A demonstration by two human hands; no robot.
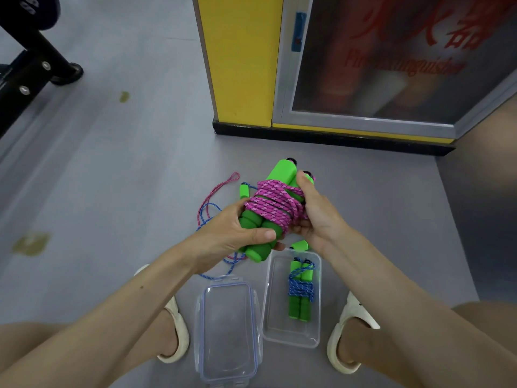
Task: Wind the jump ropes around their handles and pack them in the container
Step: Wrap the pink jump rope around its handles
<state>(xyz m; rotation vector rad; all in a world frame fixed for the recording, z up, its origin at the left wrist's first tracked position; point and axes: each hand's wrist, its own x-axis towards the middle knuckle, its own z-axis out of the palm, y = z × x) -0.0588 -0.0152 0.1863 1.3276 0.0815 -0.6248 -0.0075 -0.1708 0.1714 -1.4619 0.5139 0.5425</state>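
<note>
A pair of green foam handles wound with a pink jump rope [272,204] is held above the floor. My left hand [229,233] grips the lower ends of the handles. My right hand [314,212] grips the wound rope on the right side, thumb on the upper handle. Below, a clear plastic container [291,336] holds a blue rope wound round green handles [301,291]. A loose blue rope [208,208] with green handles [244,190] and a loose pink-red rope [221,183] lie on the floor behind my hands.
The container's clear lid [228,331] lies on the grey floor left of it, between my feet in white sandals [345,340]. A yellow pillar [240,60] and a fire-extinguisher cabinet [391,60] stand ahead. Black gym equipment [36,60] is at the far left.
</note>
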